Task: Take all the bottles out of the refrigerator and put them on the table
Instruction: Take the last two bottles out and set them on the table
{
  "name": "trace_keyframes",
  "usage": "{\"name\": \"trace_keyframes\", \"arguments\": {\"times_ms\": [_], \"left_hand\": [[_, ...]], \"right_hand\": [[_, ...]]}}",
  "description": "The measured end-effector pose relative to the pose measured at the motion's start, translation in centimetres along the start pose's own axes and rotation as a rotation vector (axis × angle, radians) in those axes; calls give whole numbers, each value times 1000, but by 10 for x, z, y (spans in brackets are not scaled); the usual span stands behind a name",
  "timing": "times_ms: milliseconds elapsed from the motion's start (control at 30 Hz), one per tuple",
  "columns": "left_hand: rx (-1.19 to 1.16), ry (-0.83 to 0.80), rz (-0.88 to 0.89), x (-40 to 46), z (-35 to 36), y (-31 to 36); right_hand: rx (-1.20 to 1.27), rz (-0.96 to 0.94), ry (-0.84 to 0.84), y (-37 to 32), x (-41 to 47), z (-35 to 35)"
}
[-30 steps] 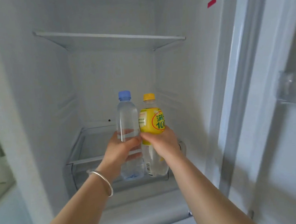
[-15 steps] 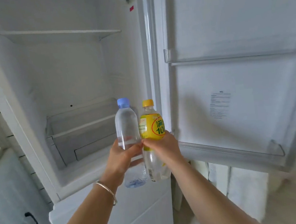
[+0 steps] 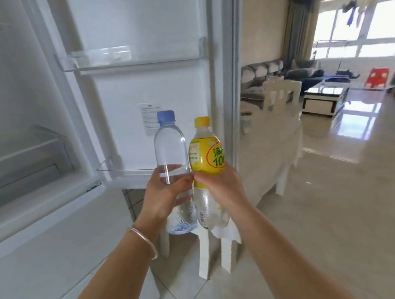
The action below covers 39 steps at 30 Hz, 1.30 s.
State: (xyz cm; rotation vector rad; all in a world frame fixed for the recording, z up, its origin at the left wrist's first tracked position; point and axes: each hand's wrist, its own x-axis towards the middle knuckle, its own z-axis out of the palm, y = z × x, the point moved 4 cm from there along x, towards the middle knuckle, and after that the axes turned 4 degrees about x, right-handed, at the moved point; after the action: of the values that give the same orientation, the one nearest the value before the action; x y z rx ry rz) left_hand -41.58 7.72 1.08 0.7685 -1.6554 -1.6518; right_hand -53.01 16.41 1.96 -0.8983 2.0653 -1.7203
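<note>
Left hand (image 3: 165, 196) wrapped around clear plastic water bottle with blue cap (image 3: 171, 152); right hand (image 3: 220, 188) wrapped around clear soda bottle with yellow cap and yellow label (image 3: 206, 158). Both bottles upright, side by side, touching, at frame centre.

Change: a second ago bottles sat inside white refrigerator (image 3: 18, 119); now clear of it, in front of open door (image 3: 150, 86). View swung right; refrigerator now at left of frame.

White-clothed table (image 3: 271, 141) visible right of centre, near.

Judgement: extraction done for this pair; carry and set-down remain. Visible shelves hold no bottles.
</note>
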Motion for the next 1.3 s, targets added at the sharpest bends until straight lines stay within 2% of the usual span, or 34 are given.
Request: {"name": "trace_keyframes", "arguments": {"times_ms": [233, 467, 933, 1300], "left_hand": [[-72, -94, -40, 2, 167, -25], [-103, -134, -110, 39, 264, -46], [-148, -144, -134, 234, 360, -75], [-154, 37, -180, 376, 370, -110]], "right_hand": [[-121, 64, 72, 52, 30, -155], [-147, 138, 79, 101, 79, -234], [-160, 214, 112, 168, 283, -270], [-151, 189, -103, 203, 444, -236]]}}
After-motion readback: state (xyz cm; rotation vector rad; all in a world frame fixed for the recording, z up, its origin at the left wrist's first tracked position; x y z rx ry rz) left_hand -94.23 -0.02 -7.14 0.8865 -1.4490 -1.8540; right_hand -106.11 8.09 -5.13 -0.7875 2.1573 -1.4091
